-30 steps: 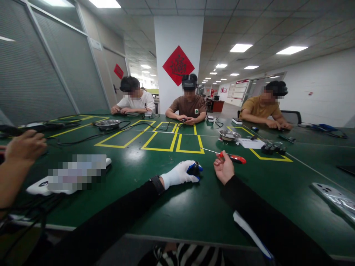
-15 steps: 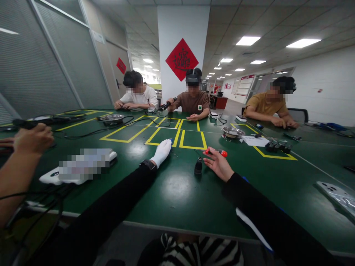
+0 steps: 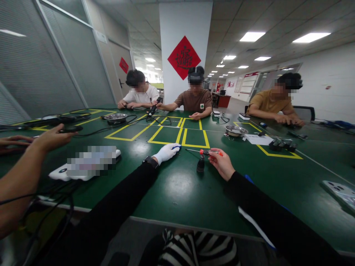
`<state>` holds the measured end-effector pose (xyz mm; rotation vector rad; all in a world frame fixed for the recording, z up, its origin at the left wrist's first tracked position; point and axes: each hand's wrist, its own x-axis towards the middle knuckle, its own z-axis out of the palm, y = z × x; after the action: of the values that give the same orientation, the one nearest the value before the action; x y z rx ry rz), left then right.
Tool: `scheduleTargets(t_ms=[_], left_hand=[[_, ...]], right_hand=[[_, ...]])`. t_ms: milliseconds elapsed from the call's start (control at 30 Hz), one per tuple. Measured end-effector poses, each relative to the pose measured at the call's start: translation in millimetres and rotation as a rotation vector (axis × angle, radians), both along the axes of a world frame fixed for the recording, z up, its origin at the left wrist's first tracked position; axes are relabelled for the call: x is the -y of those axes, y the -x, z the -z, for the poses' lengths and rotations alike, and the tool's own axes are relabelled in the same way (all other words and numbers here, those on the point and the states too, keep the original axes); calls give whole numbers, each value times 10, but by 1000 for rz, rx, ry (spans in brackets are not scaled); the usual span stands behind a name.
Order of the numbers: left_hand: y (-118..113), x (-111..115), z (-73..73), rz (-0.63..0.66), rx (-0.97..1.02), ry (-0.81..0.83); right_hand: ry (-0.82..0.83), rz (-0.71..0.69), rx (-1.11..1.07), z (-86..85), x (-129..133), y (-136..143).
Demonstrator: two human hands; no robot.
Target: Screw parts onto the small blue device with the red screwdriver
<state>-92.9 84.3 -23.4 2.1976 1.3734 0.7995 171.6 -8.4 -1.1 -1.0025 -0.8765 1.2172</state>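
The right hand (image 3: 220, 162), bare below a black sleeve (image 3: 249, 195), is closed around a red-and-black screwdriver (image 3: 205, 152), fingers and thumb on the handle, the thin shaft pointing left toward the other hand. Just left of its fingertips, a black cylindrical piece (image 3: 200, 164) stands upright on the green worktop (image 3: 177, 201), narrower at the top than at the base; its top comes right below the screwdriver handle in view, and whether the two touch cannot be told. The left hand (image 3: 166, 153) wears a white glove with blue on the fingers and a dark wristband (image 3: 150, 161); it lies low over the worktop, fingers together and stretched forward, the fingertips near the screwdriver's tip but apart from it. Whether it pinches anything small cannot be told. The black piece sits between the two hands, closer to the right one. Beyond them run yellow tape outlines (image 3: 195, 146). Farther off to the right are a metal bowl (image 3: 235, 130), a white sheet (image 3: 259, 139) and a cluster of black parts (image 3: 282, 145). At the left edge, a co-worker's hand (image 3: 54, 139) holds a dark object (image 3: 71, 129) above a white device (image 3: 57, 174).
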Motion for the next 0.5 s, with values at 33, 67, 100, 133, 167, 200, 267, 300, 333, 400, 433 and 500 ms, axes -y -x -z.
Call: scheduleTargets(t_ms=[33,67,100,133,167,200,267,300,333,400,433,500], left_hand=[[-2,5,8,3,-2,7],[-3,5,17,6,-3,11],[-2,0,28,7,-3,11],[2,-9,39,7,-2,6],[7,-20,49,8,-2,-6],[13,-32,58,10,-2,-24],[24,-50,70,16,-2,-63],[28,-53,73,18,-1,-80],[31,-50,73,19,1,-91],[32,-34,69,13,8,-98],[31,-24,66,10,10,-99],[27,-10,62,0,11,-99]], right_hand=[[-4,8,-10,-2,3,4],[-5,15,-18,-5,5,6],[-5,19,-26,-9,7,6],[-4,20,-32,-12,7,6],[-3,18,-37,-15,8,4],[-4,15,-41,-17,9,2],[-3,0,-47,-16,10,0],[-2,-8,-48,-13,12,0],[-1,-15,-50,-10,13,2],[2,-28,-58,-4,19,8],[1,-33,-64,-3,24,11],[1,-37,-77,-5,34,19]])
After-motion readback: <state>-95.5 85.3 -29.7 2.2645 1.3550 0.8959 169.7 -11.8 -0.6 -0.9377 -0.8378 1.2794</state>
